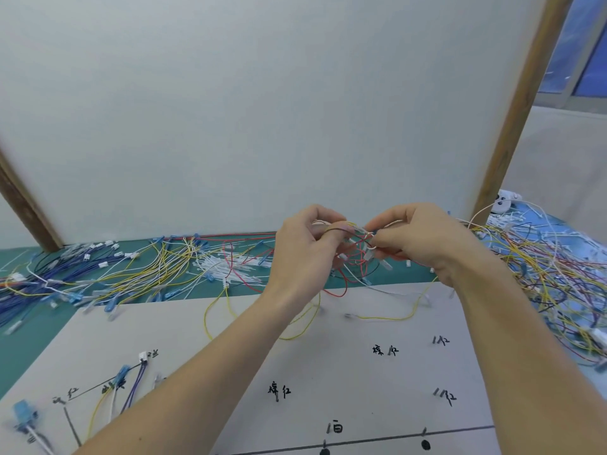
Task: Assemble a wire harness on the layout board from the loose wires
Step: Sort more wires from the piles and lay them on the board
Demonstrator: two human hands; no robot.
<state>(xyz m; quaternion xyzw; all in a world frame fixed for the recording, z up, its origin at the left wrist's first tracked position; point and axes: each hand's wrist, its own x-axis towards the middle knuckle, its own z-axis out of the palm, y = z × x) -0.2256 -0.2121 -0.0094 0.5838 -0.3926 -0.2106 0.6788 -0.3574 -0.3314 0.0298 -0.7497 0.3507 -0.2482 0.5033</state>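
A large white panel [262, 110] stands upright behind the green table [29, 343], framed by two wooden posts [522, 106]. Beyond the right post lies a small white object [504, 200], perhaps a camera, below a blue-tinted window [581, 47].

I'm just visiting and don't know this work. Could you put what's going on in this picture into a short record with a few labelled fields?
Activity: a person sorts a small bundle of wires held up between both hands
Left hand: grips the bundle
Right hand: pinches a white wire at the bundle
Layout board: white, hand-lettered, with pegs; lies below the hands
On the board, near left: blue connector
Left stock: blue wires
Centre stock: white cable ties
Right stock: tangled mixed wires
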